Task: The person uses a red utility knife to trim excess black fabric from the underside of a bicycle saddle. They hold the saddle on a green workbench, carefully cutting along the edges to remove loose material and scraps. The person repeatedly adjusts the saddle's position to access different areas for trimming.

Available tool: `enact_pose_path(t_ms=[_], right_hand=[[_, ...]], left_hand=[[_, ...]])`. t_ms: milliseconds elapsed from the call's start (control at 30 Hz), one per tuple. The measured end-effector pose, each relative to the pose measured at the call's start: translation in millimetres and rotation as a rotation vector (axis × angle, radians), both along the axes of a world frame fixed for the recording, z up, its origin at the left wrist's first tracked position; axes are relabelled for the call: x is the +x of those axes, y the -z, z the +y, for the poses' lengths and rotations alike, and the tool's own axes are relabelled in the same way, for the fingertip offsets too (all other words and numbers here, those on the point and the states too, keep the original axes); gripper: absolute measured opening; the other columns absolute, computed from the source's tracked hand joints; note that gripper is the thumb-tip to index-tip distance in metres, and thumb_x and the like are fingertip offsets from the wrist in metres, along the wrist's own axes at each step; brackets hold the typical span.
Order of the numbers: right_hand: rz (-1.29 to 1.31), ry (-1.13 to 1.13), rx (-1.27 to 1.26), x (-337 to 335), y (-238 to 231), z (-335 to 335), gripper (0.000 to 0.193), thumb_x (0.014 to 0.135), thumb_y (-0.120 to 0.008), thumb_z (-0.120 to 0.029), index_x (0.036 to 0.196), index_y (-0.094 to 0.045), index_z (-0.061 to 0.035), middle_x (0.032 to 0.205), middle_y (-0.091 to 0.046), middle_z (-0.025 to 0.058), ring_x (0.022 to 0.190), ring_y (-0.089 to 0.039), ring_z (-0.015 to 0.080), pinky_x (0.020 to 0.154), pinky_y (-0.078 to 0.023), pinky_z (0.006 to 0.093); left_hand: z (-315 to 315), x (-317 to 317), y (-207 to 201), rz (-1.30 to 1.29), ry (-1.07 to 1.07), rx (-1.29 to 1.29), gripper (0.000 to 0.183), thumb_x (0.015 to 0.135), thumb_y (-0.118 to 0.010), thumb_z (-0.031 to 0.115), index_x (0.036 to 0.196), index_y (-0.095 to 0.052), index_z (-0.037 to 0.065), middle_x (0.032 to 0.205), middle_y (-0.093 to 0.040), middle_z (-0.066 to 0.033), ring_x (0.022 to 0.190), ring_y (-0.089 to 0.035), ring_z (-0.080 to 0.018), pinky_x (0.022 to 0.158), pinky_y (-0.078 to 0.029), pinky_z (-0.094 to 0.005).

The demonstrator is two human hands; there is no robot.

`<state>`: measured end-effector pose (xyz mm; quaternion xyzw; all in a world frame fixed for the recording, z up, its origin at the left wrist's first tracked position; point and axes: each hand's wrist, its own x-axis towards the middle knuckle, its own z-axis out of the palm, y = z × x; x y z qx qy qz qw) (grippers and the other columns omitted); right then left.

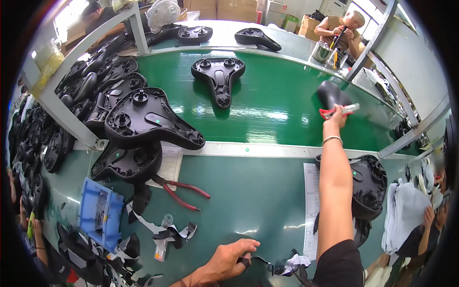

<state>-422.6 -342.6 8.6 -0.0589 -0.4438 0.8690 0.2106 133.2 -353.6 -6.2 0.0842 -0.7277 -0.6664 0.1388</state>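
My right hand (337, 116) stretches far out over the green belt, closed around a red-handled tool (354, 108) with a pale, clear-looking end. Just beyond it is a smooth black bicycle saddle (329, 92), top side up; whether my fingers touch it I cannot tell. My left hand (228, 259) rests low over the near table, index finger stretched out and thumb apart, a black band on one digit. Beside it lie black and white scraps (292, 264). Another saddle (219, 79) lies underside up in the middle of the belt.
Upturned saddles (148, 119) are stacked at left, beside a larger heap. Red-handled pliers (179, 191), a blue bin (100, 215) and trimmings (162, 232) lie on the near table. A wrinkled black saddle (368, 186) sits right of my forearm. A co-worker (342, 31) sits across the belt.
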Motion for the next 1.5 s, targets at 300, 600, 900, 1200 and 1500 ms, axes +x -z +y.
enact_pose_path(t_ms=[300,600,900,1200,1500], right_hand=[[-0.170,-0.893,-0.019,204,-91,14,0.018,0.080,-0.066,-0.018,0.093,-0.060,-0.0066,0.090,-0.058,0.0043,0.075,-0.057,0.0200,0.064,-0.055,0.0382],[-0.253,-1.303,0.514,428,-168,188,0.035,0.082,-0.061,-0.017,0.114,-0.058,-0.0027,0.089,-0.058,0.0058,0.056,-0.061,0.0133,0.052,-0.053,0.0265],[-0.070,-1.512,0.724,494,-199,235,0.041,0.081,-0.064,-0.017,0.118,-0.060,0.0004,0.086,-0.057,0.0004,0.066,-0.055,0.0065,0.061,-0.049,0.0228],[0.087,-1.543,0.481,524,-176,191,0.047,0.088,-0.065,-0.016,0.130,-0.048,-0.0034,0.087,-0.058,0.0034,0.063,-0.058,0.0075,0.052,-0.048,0.0214],[0.510,-1.006,1.251,498,-54,260,0.040,0.089,-0.060,-0.011,0.127,-0.052,-0.0069,0.071,-0.056,0.0059,0.055,-0.054,0.0151,0.050,-0.046,0.0273]], left_hand=[[16,7,-27,-0.217,-0.298,-0.752,0.022,0.074,-0.058,-0.004,0.095,-0.055,0.003,0.093,-0.064,-0.0106,0.084,-0.064,-0.0290,0.068,-0.052,-0.0363],[57,75,-116,-0.360,0.399,-1.094,0.028,0.075,-0.059,0.004,0.100,-0.047,-0.001,0.097,-0.053,-0.0124,0.090,-0.059,-0.0305,0.077,-0.047,-0.0435],[58,125,-170,-0.693,0.379,-1.145,0.046,0.074,-0.066,0.008,0.116,-0.051,0.001,0.116,-0.054,-0.0142,0.118,-0.048,-0.0305,0.095,-0.040,-0.0446],[53,58,-68,0.248,-0.546,-0.275,0.050,0.076,-0.073,0.016,0.117,-0.050,-0.002,0.105,-0.061,-0.0131,0.094,-0.061,-0.0240,0.084,-0.048,-0.0399],[-4,104,-54,-0.301,-0.305,0.729,0.045,0.083,-0.063,0.031,0.114,-0.052,-0.001,0.095,-0.062,-0.0071,0.078,-0.064,-0.0145,0.069,-0.054,-0.0269]])
